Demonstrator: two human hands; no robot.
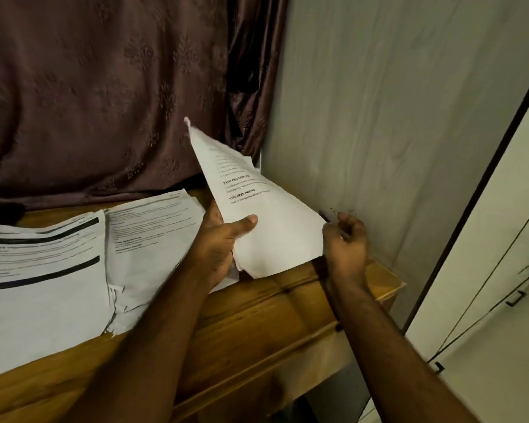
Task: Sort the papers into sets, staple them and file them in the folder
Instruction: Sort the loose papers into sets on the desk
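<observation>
My left hand grips a set of white printed papers by its lower left edge, thumb on top, holding it tilted up above the right end of the wooden table. My right hand is at the set's lower right corner, fingers curled and pinching the corner; a small dark object shows at the fingertips, too hidden to name. Two other piles lie flat on the table: one with black bars at the left and one in the middle. No folder is in view.
A brown curtain hangs behind the table. A pale wood-grain wall panel stands close on the right. White cabinets with dark handles are at the far right. The table's right corner ends just beyond my right hand.
</observation>
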